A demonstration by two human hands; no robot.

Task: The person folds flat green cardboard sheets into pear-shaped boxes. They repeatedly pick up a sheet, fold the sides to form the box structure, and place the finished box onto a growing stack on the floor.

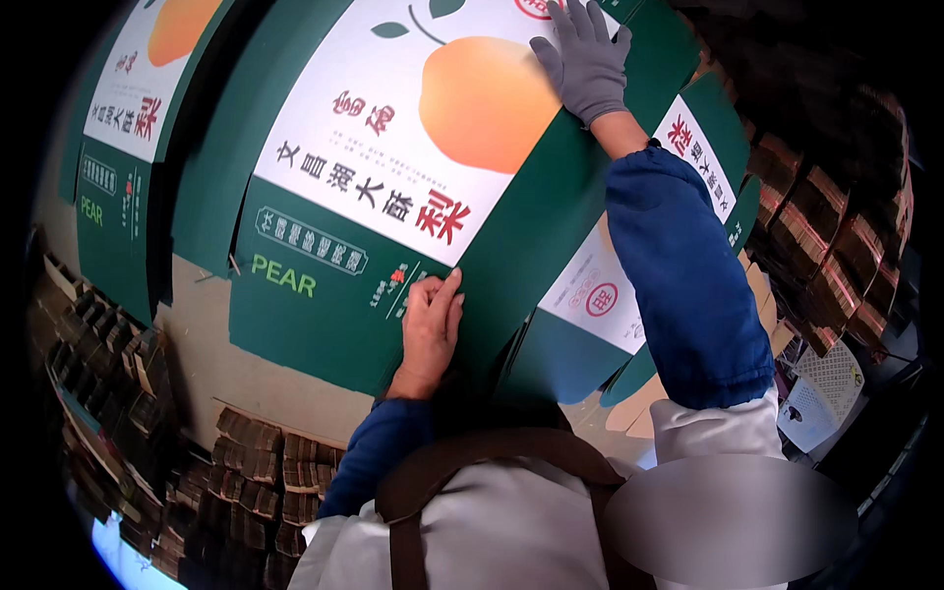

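A large flat carton sheet [324, 339], dark green with a white panel and a printed yellow-orange pear, lies in front of me. My right hand [587, 64], in a grey glove, presses flat on its far part with the fingers spread. My left hand [430, 324] is bare and rests on the green part nearer to me. Its fingers are curled together, the fingertips by the white panel's lower corner. Whether anything is pinched there is hidden. Further printed panels [590, 295] extend to the right, partly under my right sleeve.
Another green printed carton sheet [108, 231] lies at the left. Bundled brown cardboard pieces [246, 462] are stacked at the lower left, with more stacks [811, 226] at the right. A white perforated plastic item [831, 379] stands at the right.
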